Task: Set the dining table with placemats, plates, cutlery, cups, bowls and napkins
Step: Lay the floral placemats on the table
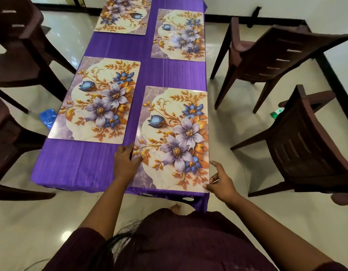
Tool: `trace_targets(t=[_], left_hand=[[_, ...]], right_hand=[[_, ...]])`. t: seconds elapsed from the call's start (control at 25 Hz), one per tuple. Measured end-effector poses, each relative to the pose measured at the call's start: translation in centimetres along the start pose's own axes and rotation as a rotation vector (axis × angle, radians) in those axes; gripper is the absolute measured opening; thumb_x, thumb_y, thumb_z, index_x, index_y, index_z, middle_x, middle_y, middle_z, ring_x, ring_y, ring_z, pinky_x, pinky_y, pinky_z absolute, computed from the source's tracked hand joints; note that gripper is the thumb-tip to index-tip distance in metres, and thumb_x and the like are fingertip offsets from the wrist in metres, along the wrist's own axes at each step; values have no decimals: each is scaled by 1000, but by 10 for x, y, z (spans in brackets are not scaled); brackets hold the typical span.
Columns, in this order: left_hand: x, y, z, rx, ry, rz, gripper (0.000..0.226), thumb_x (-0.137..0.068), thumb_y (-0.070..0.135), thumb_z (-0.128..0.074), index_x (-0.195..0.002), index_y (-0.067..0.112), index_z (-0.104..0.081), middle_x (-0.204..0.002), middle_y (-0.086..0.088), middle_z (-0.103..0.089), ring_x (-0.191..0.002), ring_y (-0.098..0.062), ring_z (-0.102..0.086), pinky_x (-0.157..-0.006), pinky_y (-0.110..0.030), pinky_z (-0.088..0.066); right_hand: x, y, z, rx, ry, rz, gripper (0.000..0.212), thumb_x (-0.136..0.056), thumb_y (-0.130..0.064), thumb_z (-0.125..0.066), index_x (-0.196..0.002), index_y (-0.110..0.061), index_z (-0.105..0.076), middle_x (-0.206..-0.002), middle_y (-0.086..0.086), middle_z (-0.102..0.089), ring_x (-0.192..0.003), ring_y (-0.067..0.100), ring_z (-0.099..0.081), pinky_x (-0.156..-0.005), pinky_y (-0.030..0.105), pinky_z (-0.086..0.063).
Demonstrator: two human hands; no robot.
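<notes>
Several floral placemats lie on the purple tablecloth (114, 49). The nearest placemat (173, 137) sits at the table's near right corner. My left hand (125, 163) rests on its left edge, fingers laid over the mat's border. My right hand (221, 181) pinches the mat's near right corner between thumb and fingers, with the index finger raised. Another placemat (98, 100) lies to the left, one (179, 34) at the far right, and one (123, 14) at the far left.
Dark brown plastic chairs stand on both sides: two at the right (271, 55) (310, 145) and two at the left (18, 42) (4, 141). A blue packet (48, 116) lies on the floor left of the table, and a green-white item (276, 112) on the right floor.
</notes>
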State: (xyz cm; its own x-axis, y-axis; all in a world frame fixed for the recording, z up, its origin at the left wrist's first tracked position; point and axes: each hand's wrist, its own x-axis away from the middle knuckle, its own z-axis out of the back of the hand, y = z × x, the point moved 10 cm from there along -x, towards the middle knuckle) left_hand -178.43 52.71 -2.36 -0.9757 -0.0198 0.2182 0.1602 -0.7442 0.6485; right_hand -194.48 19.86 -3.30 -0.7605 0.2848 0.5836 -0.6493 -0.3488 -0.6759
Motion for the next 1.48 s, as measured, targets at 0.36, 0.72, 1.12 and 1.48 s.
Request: trace_targets(t=[0.36, 0.72, 1.12, 1.48], left_hand=[[2, -1, -3, -57, 1, -10, 61, -88, 36, -69, -141, 16, -49, -121, -7, -47, -110, -21, -40, -85, -30, -41], [2, -4, 0, 24, 14, -49, 53, -84, 28, -74, -133, 16, -56, -120, -7, -49, -109, -23, -48, -82, -30, -44], [1, -7, -1, 16, 17, -76, 52, -85, 26, -73, -133, 14, -57, -118, -7, -48, -104, -19, -46, -82, -29, -45], [-4, -6, -3, -31, -11, -122, 56, -85, 22, -74, -136, 13, -54, -118, -8, -47, -102, -18, -46, -83, -28, -46]], right_hand=[[2, -2, 1, 28, -37, 18, 84, -81, -6, -74, -146, -35, -31, -85, 5, -62, -86, 19, -65, -79, 40, -59], [-1, -3, 0, 46, -55, 12, 83, -81, -5, -74, -146, -36, -31, -85, 8, -62, -85, 21, -65, -76, 39, -59], [-6, -5, -2, 173, -46, 22, 86, -81, -9, -75, -148, -32, -27, -85, 4, -65, -82, 19, -66, -77, 34, -59], [-8, -5, -2, 242, -37, 31, 86, -81, -11, -76, -149, -31, -27, -83, 2, -65, -82, 18, -66, -76, 33, -58]])
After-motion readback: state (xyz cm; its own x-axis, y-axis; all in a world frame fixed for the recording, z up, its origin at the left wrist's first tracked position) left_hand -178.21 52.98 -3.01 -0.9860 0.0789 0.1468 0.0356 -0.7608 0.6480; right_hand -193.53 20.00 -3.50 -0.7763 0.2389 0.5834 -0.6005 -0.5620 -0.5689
